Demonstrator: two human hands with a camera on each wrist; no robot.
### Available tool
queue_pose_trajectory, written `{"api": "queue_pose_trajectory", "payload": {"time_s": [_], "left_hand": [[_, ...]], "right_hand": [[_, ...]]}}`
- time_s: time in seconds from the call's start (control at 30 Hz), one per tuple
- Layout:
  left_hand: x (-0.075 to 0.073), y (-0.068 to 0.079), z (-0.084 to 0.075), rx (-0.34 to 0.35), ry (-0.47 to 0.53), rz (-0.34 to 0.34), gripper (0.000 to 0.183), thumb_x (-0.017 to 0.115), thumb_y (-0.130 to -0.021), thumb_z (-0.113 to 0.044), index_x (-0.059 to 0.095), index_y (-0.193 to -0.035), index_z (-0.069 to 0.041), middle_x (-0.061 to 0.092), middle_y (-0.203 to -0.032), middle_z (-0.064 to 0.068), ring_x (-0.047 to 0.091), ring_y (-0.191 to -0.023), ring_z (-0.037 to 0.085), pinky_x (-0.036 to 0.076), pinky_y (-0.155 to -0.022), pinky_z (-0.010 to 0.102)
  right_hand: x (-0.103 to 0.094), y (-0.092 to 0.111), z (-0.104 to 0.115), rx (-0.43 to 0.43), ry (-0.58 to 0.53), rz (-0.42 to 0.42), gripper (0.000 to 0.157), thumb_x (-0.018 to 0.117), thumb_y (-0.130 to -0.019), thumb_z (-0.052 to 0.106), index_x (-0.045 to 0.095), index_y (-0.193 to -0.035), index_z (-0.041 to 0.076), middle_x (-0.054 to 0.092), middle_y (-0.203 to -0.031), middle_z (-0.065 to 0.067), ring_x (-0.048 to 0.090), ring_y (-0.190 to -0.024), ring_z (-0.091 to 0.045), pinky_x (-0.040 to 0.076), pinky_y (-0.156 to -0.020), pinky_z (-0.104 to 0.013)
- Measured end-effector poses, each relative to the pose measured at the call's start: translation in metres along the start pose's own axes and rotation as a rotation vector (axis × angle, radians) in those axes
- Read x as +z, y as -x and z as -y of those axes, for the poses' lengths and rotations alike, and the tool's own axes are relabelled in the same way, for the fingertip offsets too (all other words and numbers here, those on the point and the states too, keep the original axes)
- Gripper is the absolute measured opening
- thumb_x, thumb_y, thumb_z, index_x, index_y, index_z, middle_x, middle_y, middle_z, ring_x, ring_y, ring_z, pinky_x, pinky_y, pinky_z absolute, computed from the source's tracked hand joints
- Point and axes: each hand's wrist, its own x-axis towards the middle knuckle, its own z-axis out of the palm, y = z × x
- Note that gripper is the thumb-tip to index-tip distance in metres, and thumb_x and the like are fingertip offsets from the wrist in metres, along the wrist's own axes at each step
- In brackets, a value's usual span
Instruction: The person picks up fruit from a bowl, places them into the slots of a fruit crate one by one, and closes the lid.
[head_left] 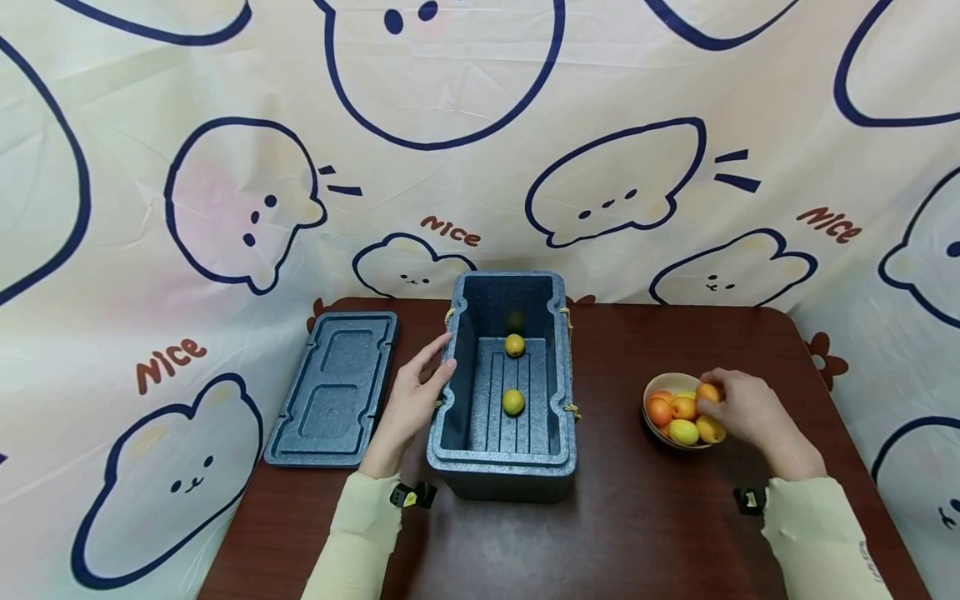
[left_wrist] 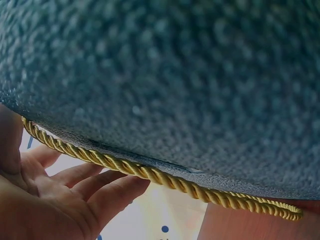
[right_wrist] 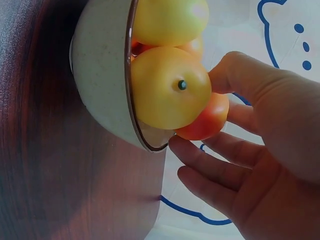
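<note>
My right hand [head_left: 750,412] is at the right side of a small cream bowl [right_wrist: 102,65] with a brown rim. Its thumb and fingers hold an orange fruit [right_wrist: 207,120] beside a yellow fruit [right_wrist: 170,90] in that bowl. Several yellow and orange fruits fill the bowl. My left hand [head_left: 412,396] rests against the left side of a dark blue-grey foam box [head_left: 501,460], fingers extended near its gold rope [left_wrist: 150,173]. The box is uncovered. Inside lie two yellowish fruits, a rear one [head_left: 514,345] and a greener front one [head_left: 513,402].
The matching lid [head_left: 333,387] lies flat on the table left of the box. All stand on a dark brown wooden table [head_left: 622,517]. Behind it hangs a cream cloth [head_left: 480,192] with printed cartoon bears.
</note>
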Motion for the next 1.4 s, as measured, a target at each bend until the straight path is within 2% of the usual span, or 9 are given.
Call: {"api": "queue_pose_trajectory", "payload": {"time_s": [0.7,0.93,1.4], "left_hand": [[-0.001,-0.002,-0.001,-0.002,0.001,-0.003,0.048,0.056,-0.106,-0.022,0.046,-0.153,-0.016,0.040,-0.158,0.010,0.041,-0.142,0.025,0.038,-0.111,0.051],[0.000,-0.003,0.000,-0.019,0.008,0.003,0.048,0.055,-0.106,-0.021,0.046,-0.153,-0.015,0.039,-0.158,0.010,0.042,-0.141,0.027,0.039,-0.110,0.052],[0.000,-0.001,0.003,-0.005,0.010,-0.003,0.047,0.056,-0.106,-0.021,0.047,-0.152,-0.017,0.041,-0.157,0.009,0.044,-0.139,0.025,0.040,-0.109,0.051]], "right_hand": [[-0.016,-0.006,0.005,-0.003,0.020,-0.001,0.041,0.072,-0.089,0.021,0.064,-0.117,-0.007,0.063,-0.111,-0.031,0.057,-0.089,-0.039,0.049,-0.081,-0.059],[-0.025,-0.006,0.011,-0.040,0.039,-0.033,0.041,0.072,-0.089,0.020,0.064,-0.117,-0.007,0.063,-0.111,-0.031,0.058,-0.089,-0.039,0.048,-0.081,-0.059],[-0.037,-0.003,0.021,-0.049,0.050,-0.031,0.044,0.074,-0.088,0.020,0.063,-0.120,-0.008,0.062,-0.114,-0.032,0.058,-0.091,-0.040,0.048,-0.083,-0.060]]}}
